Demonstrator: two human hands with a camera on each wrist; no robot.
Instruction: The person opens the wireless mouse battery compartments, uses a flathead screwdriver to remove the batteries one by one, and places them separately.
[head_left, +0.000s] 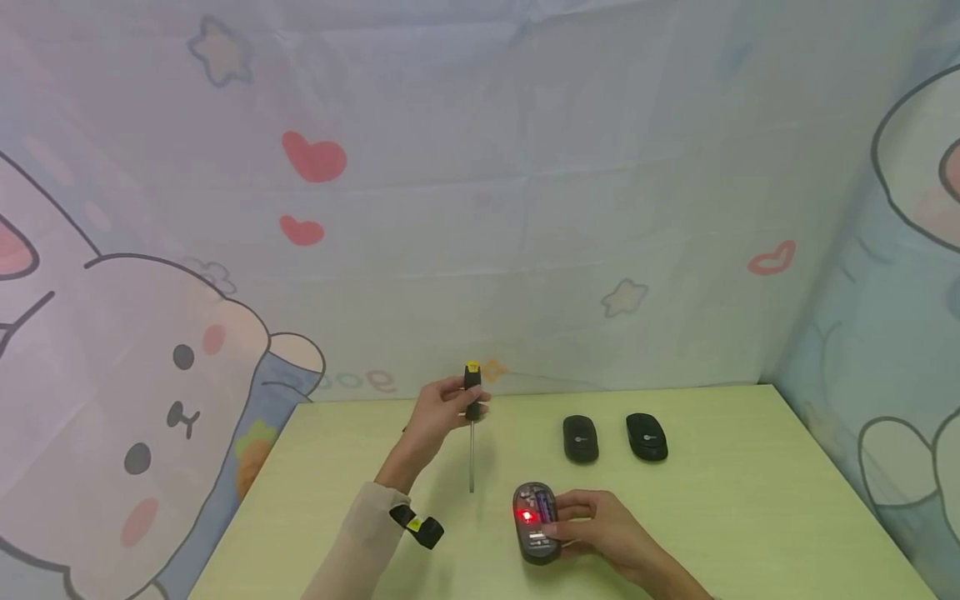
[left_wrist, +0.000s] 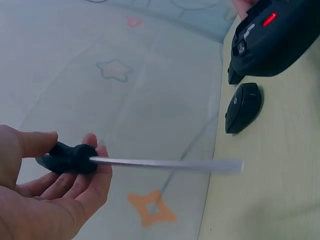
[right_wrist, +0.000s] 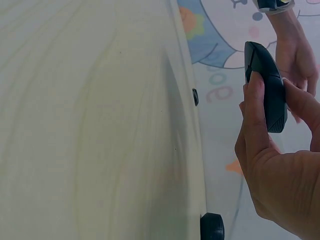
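Observation:
My left hand [head_left: 435, 417] grips the black handle of a screwdriver [head_left: 472, 458] between thumb and fingers. Its yellow-capped end is at the top, and the bare metal shaft points down over the table. In the left wrist view the screwdriver [left_wrist: 160, 163] lies sideways across the picture. My right hand [head_left: 617, 537] holds a dark computer mouse [head_left: 537, 542] by its side, with the underside turned towards the head camera. A red light glows there beside what looks like a battery. Thumb and fingers pinch the mouse [right_wrist: 274, 95] from both sides in the right wrist view.
Two more black mice stand at the back of the pale table [head_left: 720, 517]: a left one [head_left: 581, 439] and a right one [head_left: 647, 437]. A cartoon-printed cloth [head_left: 465, 208] hangs behind and on both sides. The left sleeve carries a black and yellow strap [head_left: 417, 526].

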